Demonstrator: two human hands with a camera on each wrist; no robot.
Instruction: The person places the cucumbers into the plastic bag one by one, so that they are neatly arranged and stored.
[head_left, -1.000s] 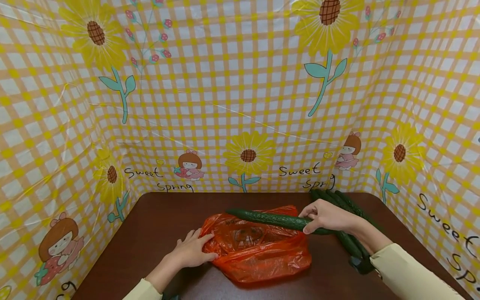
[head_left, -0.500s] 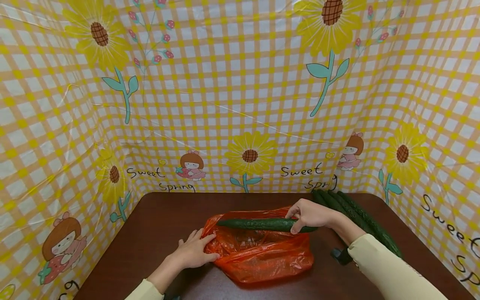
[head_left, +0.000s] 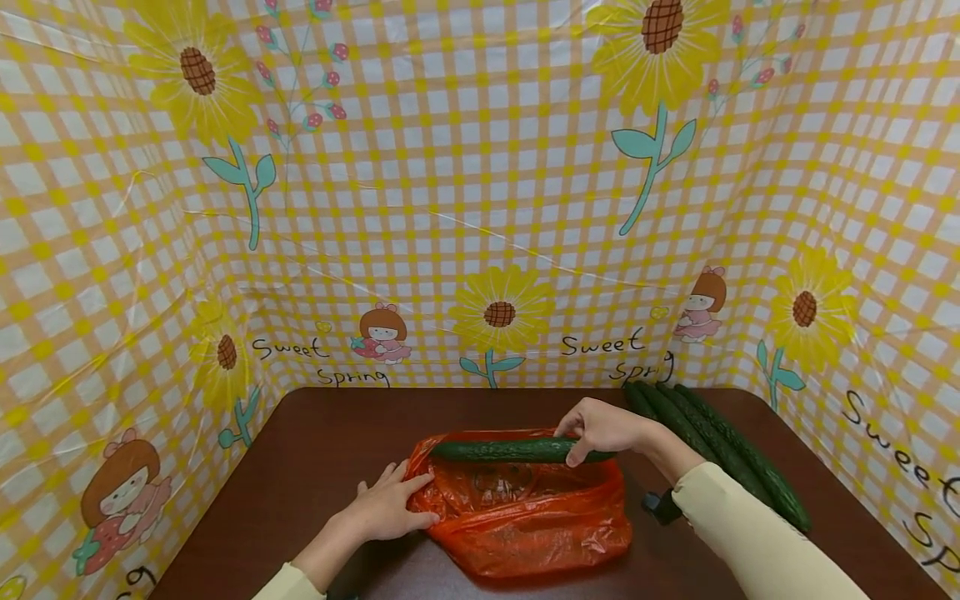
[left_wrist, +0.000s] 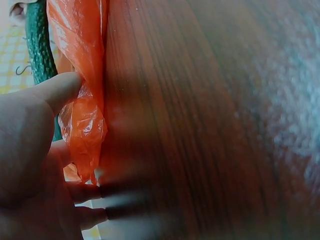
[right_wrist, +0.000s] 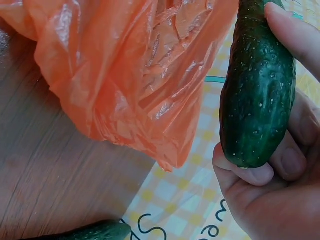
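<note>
I can see the cucumber (head_left: 502, 451) mid-worktop, lying across the mouth of the red bag (head_left: 536, 537), its right end pinched by the right hand (head_left: 611, 425). The left hand (head_left: 386, 506), fingers spread, touches the bag's left side. Other cucumbers (head_left: 738, 454) lie toward the brown worktop's (head_left: 337, 425) far right corner; checked cloth (head_left: 450, 167) rises behind. Only the right wrist view shows fingertips (right_wrist: 292, 161) curled beneath.

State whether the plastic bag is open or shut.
Open: the bag gapes in the head view, its edges apart, the inside showing.
</note>
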